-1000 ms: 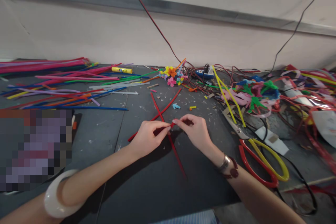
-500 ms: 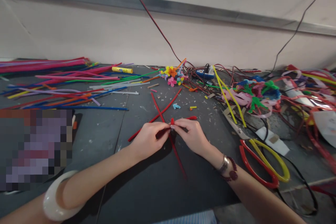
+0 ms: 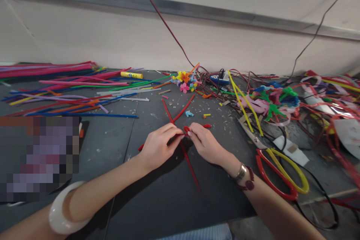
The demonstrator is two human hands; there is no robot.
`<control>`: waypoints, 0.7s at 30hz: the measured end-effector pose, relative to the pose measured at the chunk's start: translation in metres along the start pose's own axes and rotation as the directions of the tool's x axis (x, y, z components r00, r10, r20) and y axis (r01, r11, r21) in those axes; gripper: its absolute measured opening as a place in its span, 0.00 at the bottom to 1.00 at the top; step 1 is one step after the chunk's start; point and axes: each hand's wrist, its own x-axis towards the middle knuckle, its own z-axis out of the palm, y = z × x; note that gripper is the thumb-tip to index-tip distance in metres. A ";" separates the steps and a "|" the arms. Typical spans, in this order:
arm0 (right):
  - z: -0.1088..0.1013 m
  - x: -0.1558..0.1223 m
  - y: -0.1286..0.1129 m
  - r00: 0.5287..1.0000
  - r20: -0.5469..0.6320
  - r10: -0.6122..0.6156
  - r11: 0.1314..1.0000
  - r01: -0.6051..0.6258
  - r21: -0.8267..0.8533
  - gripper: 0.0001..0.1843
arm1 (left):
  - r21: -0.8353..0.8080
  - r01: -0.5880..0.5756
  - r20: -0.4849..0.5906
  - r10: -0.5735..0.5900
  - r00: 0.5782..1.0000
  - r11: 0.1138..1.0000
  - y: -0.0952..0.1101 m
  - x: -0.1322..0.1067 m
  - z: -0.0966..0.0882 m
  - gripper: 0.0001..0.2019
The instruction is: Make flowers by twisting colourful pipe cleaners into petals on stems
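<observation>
Head cam, close in, facing forward and down. Frames bare left hand (image 3: 160,145), bare right hand (image 3: 207,144), dark grey flat tabletop (image 3: 168,206) near, off-white flat wall (image 3: 112,37) far.

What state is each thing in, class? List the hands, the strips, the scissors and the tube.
Left hand: fingertips pinched together on the looped red strip
Right hand: fingertips pinching the same strip
Looped red strip: bent, held between both hands
Two other red strips: crossed on the table
Yellow strip: bent into a narrow V
Scissors: lying down, blade opening unclear
Yellow tube: lying on its side
</observation>
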 end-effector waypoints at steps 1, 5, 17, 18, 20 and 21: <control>-0.001 0.000 0.000 1.000 0.020 -0.010 1.000 0.010 -0.005 0.10 | -0.016 0.021 0.001 -0.021 1.000 1.000 0.001 0.001 -0.001 0.08; -0.004 -0.001 0.000 0.995 0.094 -0.016 1.000 0.018 -0.021 0.09 | -0.098 0.105 0.037 -0.102 0.994 0.990 0.002 0.004 -0.004 0.11; -0.007 0.000 0.000 0.995 0.101 -0.010 1.000 0.013 -0.026 0.09 | -0.270 0.245 0.106 -0.224 0.969 0.931 0.002 0.010 -0.007 0.10; -0.007 0.000 0.001 0.995 0.098 -0.007 0.999 0.011 -0.041 0.10 | -0.282 0.259 0.110 -0.237 0.965 0.924 0.002 0.010 -0.007 0.10; -0.007 0.000 0.002 0.996 0.092 -0.012 0.998 0.018 -0.067 0.11 | -0.323 0.290 0.128 -0.262 0.957 0.901 0.001 0.010 -0.006 0.10; -0.007 -0.001 0.002 0.996 0.086 -0.018 0.997 0.025 -0.077 0.11 | -0.347 0.304 0.142 -0.271 0.952 0.887 0.000 0.011 -0.006 0.10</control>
